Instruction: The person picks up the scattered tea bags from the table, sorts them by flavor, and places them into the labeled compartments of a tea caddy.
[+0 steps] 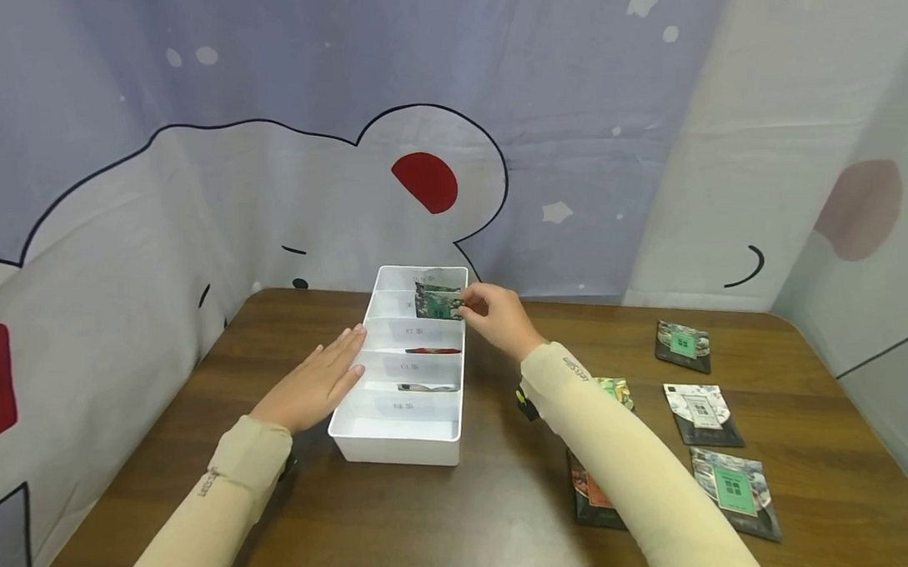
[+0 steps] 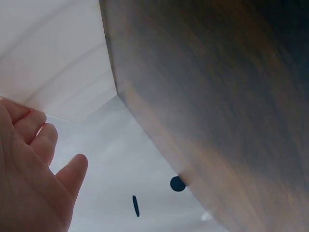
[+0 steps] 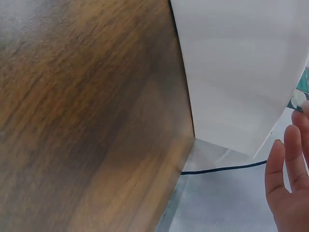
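Note:
A long white divided box [image 1: 396, 451] stands on the wooden table, with printed labels on its dividers. My right hand [image 1: 504, 319] pinches a dark green sachet [image 1: 436, 306] by its right edge, at one of the rear compartments. Just behind it shows another dark green edge; whether that is a second sachet I cannot tell. Fingers stretched out, my left hand [image 1: 315, 384] touches the box's left rim. In compartments nearer the front, a red sachet [image 1: 434, 351] and a pale sachet [image 1: 428, 388] show only their top edges.
On the right of the table lie a dark sachet [image 1: 682, 346], a white-and-black sachet [image 1: 703, 415] and a green-labelled sachet [image 1: 735, 492]. My right sleeve partly covers a red-labelled sachet [image 1: 597, 497] and a yellow-green sachet [image 1: 617, 390]. A patterned curtain [image 1: 571, 188] hangs behind the table.

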Motion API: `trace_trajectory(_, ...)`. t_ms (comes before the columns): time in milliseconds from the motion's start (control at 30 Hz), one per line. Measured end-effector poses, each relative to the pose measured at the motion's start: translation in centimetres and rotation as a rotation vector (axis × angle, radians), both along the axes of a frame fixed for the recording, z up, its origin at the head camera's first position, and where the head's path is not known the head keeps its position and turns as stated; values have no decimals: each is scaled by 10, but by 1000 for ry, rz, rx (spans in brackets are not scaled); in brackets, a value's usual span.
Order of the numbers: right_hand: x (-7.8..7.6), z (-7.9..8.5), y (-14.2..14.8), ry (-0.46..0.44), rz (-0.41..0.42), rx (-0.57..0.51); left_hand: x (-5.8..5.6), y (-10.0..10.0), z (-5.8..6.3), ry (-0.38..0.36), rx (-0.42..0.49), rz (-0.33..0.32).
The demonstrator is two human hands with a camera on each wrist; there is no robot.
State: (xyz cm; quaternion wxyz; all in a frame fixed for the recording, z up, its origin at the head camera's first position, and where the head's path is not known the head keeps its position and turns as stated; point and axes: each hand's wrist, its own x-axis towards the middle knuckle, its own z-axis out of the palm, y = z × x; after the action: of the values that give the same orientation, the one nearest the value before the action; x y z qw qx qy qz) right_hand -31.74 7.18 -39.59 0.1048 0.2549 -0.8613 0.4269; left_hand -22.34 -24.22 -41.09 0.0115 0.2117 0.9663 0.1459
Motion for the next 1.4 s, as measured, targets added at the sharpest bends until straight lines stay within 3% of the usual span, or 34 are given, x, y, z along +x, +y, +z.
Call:
trace_trajectory(300,1,-5,1,10,39,53,-1,0,0,4,7,-11)
trace_trajectory(600,7,-4,5,27,48,27,0,1,1,1,0,3)
trace_trajectory(800,14,5,14,0,26,-33,2,2,2,2,12,-4)
trace_trajectory(1033,24,21,31,-23,14,-30,3,1,2,1,16,1)
trace_trajectory(1233,35,28,53,-44,-39,-35,3,2,3,5,18,-3)
trace_trajectory(1400,50,31,73,-65,-131,9,2,2,4,-1,21,-6)
